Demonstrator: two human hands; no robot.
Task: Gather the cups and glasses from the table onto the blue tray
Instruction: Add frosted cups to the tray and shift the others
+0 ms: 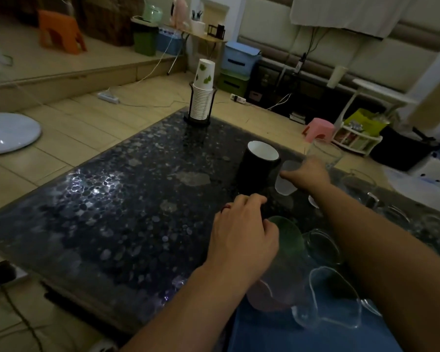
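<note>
Head view, writing: no brand, label or readable text could be made out; only green leaf prints were seen on the top cup of the paper cup stack (201, 97).
Left hand: the left hand (244, 235) was held curled over the green glass (288, 236), its fingertips at the rim; whether the glass was truly gripped could not be told.
Right hand: the right hand (306, 174) was stretched forward and wrapped round the frosted cup (286, 180), just beside the black cup (258, 168).
Clear glasses: one clear glass (325, 153) was seen just beyond the right hand near the far edge; others, blurred, were ranged along the right side of the desk (112, 212).
Blue tray: the blue tray (277, 336) was placed at the near edge, under both forearms, with a clear wavy-rimmed glass (330, 298) on it and a pinkish cup (267, 295) at its far edge.
Open room: the left half of the desk was seen bare, up to the cup stack at the far corner.
Edges: the cups were crowded toward the right and near edges.
</note>
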